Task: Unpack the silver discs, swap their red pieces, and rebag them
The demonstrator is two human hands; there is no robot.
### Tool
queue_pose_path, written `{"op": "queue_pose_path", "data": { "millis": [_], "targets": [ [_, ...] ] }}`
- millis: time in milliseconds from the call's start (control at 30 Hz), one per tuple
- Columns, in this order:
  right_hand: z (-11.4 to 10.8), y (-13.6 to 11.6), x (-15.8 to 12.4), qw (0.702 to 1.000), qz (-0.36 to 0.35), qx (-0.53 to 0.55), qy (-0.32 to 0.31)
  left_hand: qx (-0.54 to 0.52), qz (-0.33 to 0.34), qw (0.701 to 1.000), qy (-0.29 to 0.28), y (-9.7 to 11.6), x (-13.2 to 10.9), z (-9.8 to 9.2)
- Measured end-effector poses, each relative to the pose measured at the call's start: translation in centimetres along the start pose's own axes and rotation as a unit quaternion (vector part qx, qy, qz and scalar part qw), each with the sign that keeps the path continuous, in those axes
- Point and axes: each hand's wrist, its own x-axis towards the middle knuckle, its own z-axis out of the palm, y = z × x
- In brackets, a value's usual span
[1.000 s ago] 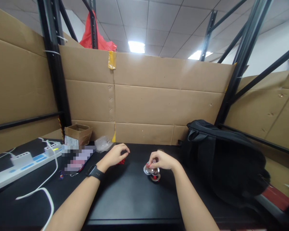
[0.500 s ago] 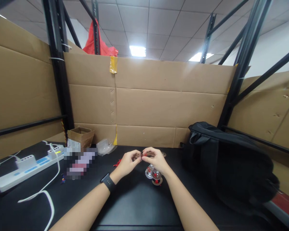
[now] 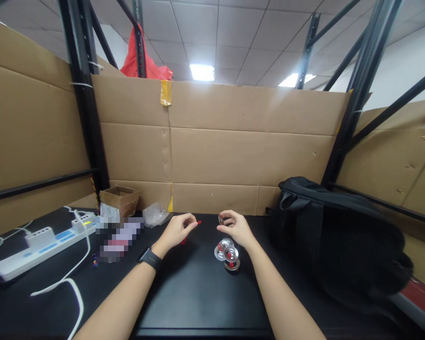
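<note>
My left hand (image 3: 179, 231), with a dark watch on its wrist, is closed in a pinch on a small red cord loop (image 3: 199, 222). More red cord (image 3: 183, 241) lies on the black table just under that hand. Across a gap, my right hand (image 3: 237, 229) has its fingers curled around a shiny finger cymbal (image 3: 220, 218), seen nearly edge-on and partly hidden. Below the right hand, several silvery finger cymbals (image 3: 230, 254) with red loops rest in an overlapping cluster on the table.
A black bag (image 3: 340, 245) fills the right side. At left are a white power strip (image 3: 46, 250) with a loose white cable (image 3: 74, 293), an open cardboard box (image 3: 119, 200) and a clear plastic bag (image 3: 156, 215). Cardboard walls (image 3: 216, 156) enclose the table (image 3: 205, 302).
My hands have parted from touching each other. The left moved left with the red loop, and the right moved slightly right with the cymbal.
</note>
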Motion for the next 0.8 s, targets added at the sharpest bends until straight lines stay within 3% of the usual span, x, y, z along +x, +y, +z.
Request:
{"op": "queue_pose_path", "data": {
  "millis": [133, 300, 533, 800],
  "targets": [
    [-3.2, 2.5, 0.2, 0.973, 0.01, -0.206, 0.104, 0.074, 0.012, 0.996, -0.039, -2.4, 0.0, -1.9],
    [-6.0, 6.7, 0.1, 0.948, 0.022, -0.301, 0.101, 0.112, 0.014, 0.989, -0.1, -4.9, -0.4, -3.6],
    [-5.9, 9.4, 0.7, 0.944, 0.031, -0.321, 0.065, 0.123, 0.005, 0.983, -0.133, -6.5, -0.6, -3.5],
    [-5.6, 8.5, 0.5, 0.936, 0.068, -0.343, 0.052, 0.133, 0.009, 0.982, -0.131, -5.5, -0.5, -3.4]
  ]
}}
